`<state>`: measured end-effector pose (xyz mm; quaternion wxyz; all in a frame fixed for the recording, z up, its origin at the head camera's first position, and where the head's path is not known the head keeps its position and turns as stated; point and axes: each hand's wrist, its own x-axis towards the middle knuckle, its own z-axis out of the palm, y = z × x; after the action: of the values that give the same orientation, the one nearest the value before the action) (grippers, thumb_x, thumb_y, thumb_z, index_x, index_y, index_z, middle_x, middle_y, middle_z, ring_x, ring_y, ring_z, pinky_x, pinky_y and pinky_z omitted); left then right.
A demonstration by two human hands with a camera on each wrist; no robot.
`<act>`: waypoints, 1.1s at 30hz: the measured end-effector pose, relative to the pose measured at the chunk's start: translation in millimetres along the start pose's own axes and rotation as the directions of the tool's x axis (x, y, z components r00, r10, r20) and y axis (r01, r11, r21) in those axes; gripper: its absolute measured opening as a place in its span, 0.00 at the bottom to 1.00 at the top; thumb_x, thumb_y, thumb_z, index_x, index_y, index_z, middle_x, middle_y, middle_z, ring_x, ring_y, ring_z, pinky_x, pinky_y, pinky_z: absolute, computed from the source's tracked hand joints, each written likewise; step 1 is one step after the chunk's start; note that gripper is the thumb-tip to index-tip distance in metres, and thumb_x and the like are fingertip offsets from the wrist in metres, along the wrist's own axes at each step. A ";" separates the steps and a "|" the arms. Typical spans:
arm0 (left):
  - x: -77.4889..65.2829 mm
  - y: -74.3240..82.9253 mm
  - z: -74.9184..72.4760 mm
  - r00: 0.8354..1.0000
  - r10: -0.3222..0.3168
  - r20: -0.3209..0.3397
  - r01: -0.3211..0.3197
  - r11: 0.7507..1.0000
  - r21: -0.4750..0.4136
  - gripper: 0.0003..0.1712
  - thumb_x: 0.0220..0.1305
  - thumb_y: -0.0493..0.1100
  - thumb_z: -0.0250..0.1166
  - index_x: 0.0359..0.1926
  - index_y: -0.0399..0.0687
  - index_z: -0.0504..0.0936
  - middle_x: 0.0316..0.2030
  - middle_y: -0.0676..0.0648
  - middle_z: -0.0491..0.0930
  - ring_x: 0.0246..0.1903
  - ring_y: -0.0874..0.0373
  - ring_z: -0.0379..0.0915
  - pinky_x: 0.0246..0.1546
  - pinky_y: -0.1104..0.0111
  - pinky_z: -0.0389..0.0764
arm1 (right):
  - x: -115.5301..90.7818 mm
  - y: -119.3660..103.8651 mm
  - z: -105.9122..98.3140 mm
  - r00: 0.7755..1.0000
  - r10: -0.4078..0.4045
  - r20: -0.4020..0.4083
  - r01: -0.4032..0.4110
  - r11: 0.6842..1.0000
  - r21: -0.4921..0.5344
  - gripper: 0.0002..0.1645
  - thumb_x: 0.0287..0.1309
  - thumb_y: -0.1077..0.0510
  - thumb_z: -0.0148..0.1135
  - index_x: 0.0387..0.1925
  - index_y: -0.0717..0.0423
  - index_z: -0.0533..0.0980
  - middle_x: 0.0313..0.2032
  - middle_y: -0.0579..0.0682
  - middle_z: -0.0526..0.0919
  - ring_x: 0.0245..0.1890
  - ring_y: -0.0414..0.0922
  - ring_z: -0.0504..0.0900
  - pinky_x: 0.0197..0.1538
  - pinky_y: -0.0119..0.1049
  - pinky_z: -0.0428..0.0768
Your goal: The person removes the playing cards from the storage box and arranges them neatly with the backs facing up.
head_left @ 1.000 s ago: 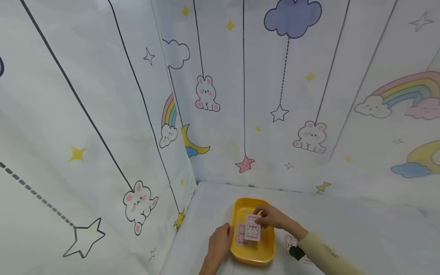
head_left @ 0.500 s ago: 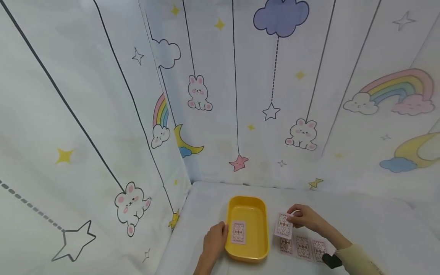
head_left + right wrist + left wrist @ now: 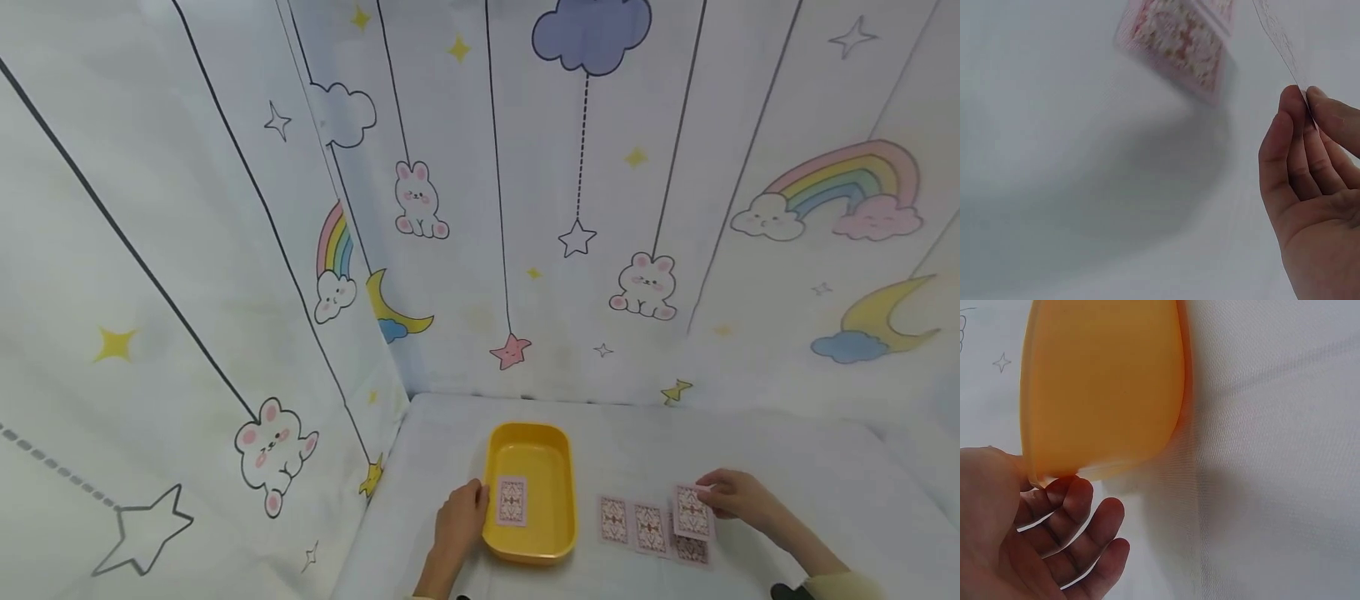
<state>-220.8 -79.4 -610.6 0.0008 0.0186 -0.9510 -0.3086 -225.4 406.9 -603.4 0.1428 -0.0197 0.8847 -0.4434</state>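
Observation:
A yellow plastic tray (image 3: 498,546) sits on the white table with one pink patterned playing card (image 3: 512,501) lying face down in its left part. My left hand (image 3: 460,518) grips the tray's left rim, and in the left wrist view its fingers (image 3: 1107,519) are curled at the rim. My right hand (image 3: 738,497) pinches another playing card (image 3: 692,510) between thumb and fingers, seen edge-on in the right wrist view. This held card is raised over the rightmost card (image 3: 692,551) of a row on the table, partly covering it.
Two more cards of the row, a left card (image 3: 613,520) and a middle card (image 3: 651,528), lie face down right of the tray. A white printed backdrop (image 3: 480,292) with rabbits and stars stands behind and to the left of the table.
My right hand has carried the held card from above the tray to the right, past the row's left end to its right end. The left hand stays at the tray; the head view has shifted slightly.

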 end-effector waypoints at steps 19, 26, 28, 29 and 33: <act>-1.8 -0.6 2.3 0.998 0.057 -0.040 -0.057 0.998 -0.004 0.14 0.74 0.47 0.58 0.29 0.50 0.72 0.20 0.54 0.67 0.19 0.62 0.61 0.20 0.72 0.61 | -26.4 44.3 -7.3 0.974 0.221 -0.048 -0.222 0.975 -0.020 0.22 0.64 0.58 0.64 0.52 0.71 0.75 0.36 0.50 0.85 0.36 0.45 0.83 0.41 0.43 0.84; -3.7 -0.8 4.3 0.994 0.097 -0.058 -0.098 0.995 -0.016 0.14 0.74 0.47 0.58 0.29 0.50 0.72 0.20 0.54 0.66 0.18 0.63 0.60 0.20 0.72 0.61 | -27.3 55.1 -4.5 0.975 0.211 -0.063 -0.216 0.973 -0.083 0.22 0.62 0.54 0.66 0.48 0.69 0.76 0.34 0.49 0.84 0.34 0.45 0.81 0.39 0.41 0.81; -4.3 -1.3 4.0 0.993 0.097 -0.062 -0.098 0.995 -0.011 0.14 0.74 0.47 0.58 0.29 0.50 0.72 0.20 0.54 0.66 0.18 0.63 0.60 0.19 0.72 0.61 | -25.7 55.6 -3.2 0.977 0.200 -0.073 -0.208 0.971 -0.116 0.25 0.61 0.50 0.68 0.47 0.68 0.77 0.34 0.49 0.84 0.34 0.44 0.80 0.39 0.42 0.81; -4.6 -1.4 3.6 0.993 0.095 -0.063 -0.096 0.995 -0.008 0.14 0.74 0.47 0.58 0.29 0.50 0.72 0.20 0.54 0.66 0.18 0.63 0.60 0.19 0.72 0.61 | -24.9 55.6 -2.4 0.977 0.196 -0.080 -0.205 0.971 -0.126 0.26 0.60 0.49 0.68 0.47 0.68 0.77 0.35 0.49 0.84 0.34 0.44 0.80 0.39 0.42 0.80; -4.7 -1.8 3.0 0.994 0.089 -0.071 -0.089 0.996 -0.001 0.14 0.74 0.47 0.59 0.29 0.50 0.72 0.19 0.54 0.66 0.18 0.63 0.60 0.19 0.72 0.60 | -23.5 55.4 1.6 0.978 0.176 -0.108 -0.191 0.971 -0.146 0.27 0.60 0.46 0.69 0.46 0.67 0.77 0.35 0.50 0.84 0.35 0.44 0.80 0.38 0.41 0.80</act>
<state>-216.1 -79.0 -614.0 0.0482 -0.0131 -0.9496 -0.3094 -197.4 443.0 -642.6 0.1393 0.0720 0.9204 -0.3582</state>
